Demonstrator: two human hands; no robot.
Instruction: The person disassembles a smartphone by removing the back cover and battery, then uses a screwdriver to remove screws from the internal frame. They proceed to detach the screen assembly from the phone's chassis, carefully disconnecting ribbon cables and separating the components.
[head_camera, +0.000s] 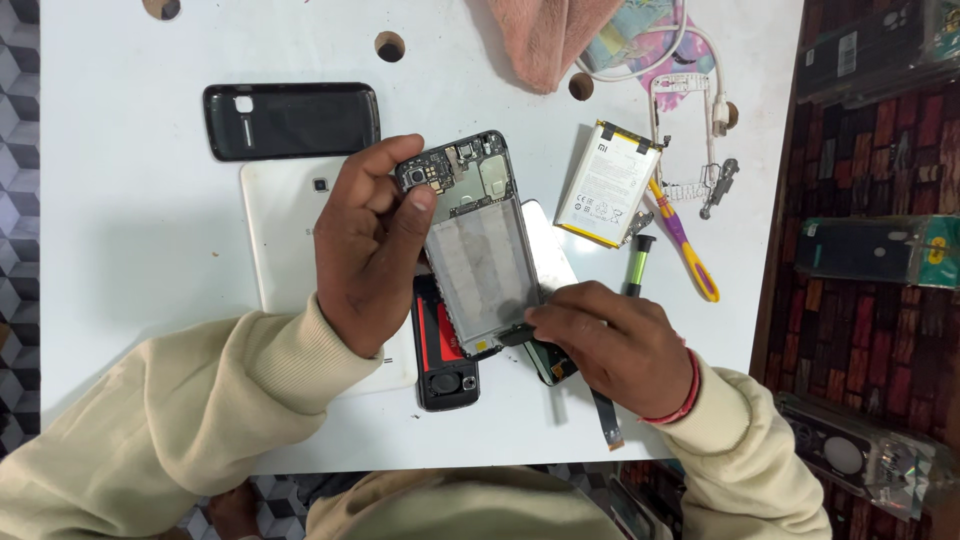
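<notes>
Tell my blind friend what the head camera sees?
Two hands hold an opened phone over a white table: the left hand grips its side, the right hand touches its bottom edge. A battery lies nearby.

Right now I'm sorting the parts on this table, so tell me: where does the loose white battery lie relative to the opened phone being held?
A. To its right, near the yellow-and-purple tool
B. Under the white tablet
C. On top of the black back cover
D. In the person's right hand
A: the white battery lies flat on the table right of the opened phone, beside the yellow-and-purple tool, untouched by either hand.
</notes>
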